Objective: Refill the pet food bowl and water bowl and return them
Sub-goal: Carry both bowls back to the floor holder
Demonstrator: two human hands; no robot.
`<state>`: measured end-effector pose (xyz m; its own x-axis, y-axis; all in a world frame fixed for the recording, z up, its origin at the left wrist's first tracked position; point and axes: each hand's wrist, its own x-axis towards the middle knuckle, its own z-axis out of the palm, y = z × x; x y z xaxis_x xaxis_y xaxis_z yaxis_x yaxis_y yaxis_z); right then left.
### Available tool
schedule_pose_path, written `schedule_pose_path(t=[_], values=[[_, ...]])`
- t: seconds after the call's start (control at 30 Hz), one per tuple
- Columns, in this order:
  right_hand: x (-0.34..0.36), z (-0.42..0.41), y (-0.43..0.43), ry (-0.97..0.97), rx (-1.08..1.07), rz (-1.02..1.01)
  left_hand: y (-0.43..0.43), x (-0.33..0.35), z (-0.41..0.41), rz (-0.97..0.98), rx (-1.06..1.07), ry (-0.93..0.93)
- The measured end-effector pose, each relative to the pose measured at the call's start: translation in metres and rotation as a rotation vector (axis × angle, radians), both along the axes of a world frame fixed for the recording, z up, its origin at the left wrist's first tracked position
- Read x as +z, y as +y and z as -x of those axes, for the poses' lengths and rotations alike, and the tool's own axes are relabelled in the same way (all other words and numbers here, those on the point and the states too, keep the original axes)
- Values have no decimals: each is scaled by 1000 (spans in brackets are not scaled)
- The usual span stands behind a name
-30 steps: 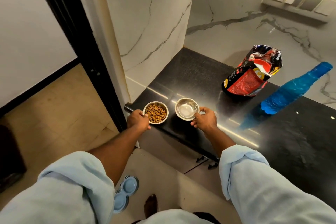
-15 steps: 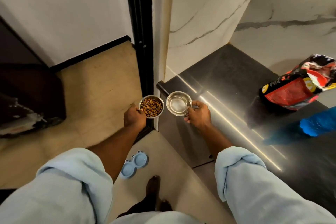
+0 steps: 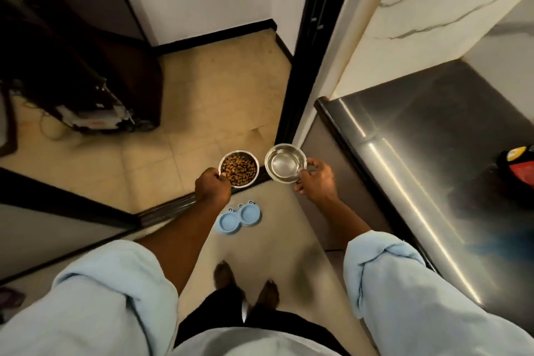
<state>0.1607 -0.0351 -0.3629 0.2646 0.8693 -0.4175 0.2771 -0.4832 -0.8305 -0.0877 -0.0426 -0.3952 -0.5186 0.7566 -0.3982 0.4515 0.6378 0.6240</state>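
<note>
Two steel bowls were in the air above the floor: the left hand (image 3: pixel 213 188) gripped the food bowl (image 3: pixel 238 168) of kibble, the right hand (image 3: pixel 317 181) gripped the water bowl (image 3: pixel 285 163). One blue two-cup stand (image 3: pixel 239 217) lay below on the floor, and one red bag (image 3: pixel 520 168) sat at the counter's (image 3: pixel 433 153) right edge.

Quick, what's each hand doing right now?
Left hand: closed on the rim of the food bowl, full of kibble.
Right hand: closed on the rim of the water bowl.
</note>
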Motion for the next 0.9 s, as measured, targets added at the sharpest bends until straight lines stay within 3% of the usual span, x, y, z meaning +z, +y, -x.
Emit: schedule_pose_path(t=[0.13,0.37,0.53,0.73,0.9], values=[[-30,35,0,11,38,28,-10,-35,34,3,59,-17],[-107,85,3,96,-25,102,-12,-173,100,86,85,-83],[-185,105,5,132,-39,127,-3,-205,107,129,32,-68],[-287,113,8,95,3,158,-2,-284,113,172,-3,-56],[-377,113,11,-63,71,231,-16,-379,125,194,36,-62]])
